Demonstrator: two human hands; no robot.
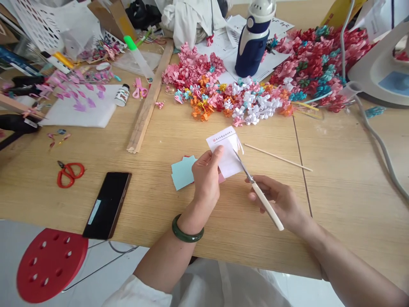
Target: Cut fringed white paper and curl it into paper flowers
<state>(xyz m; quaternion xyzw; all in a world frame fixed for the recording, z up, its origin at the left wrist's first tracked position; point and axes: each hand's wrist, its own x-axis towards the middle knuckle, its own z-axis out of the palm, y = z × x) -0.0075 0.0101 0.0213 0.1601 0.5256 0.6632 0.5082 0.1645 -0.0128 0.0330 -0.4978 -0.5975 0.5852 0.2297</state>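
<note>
Between the thumb and fingers of my left hand (207,172) is a white paper (227,155) with a line of small print along its top. A narrow strip is partly cut along its right edge and curls away. My right hand (277,196) grips white-handled scissors (263,200), whose blades lie against the paper's right side. Light blue paper pieces (182,172) rest on the table just left of my left hand, with a bit of red showing behind them. Some pink shows below the white paper, partly hidden by my left hand.
A thin wooden stick (277,157) lies right of the paper. Farther back are piled ribbon flowers (255,102), a dark blue bottle (252,47) and a wooden bar (151,98). To the left lie red-handled snips (70,174) and a phone (107,204). A grey cable (377,132) runs down the right.
</note>
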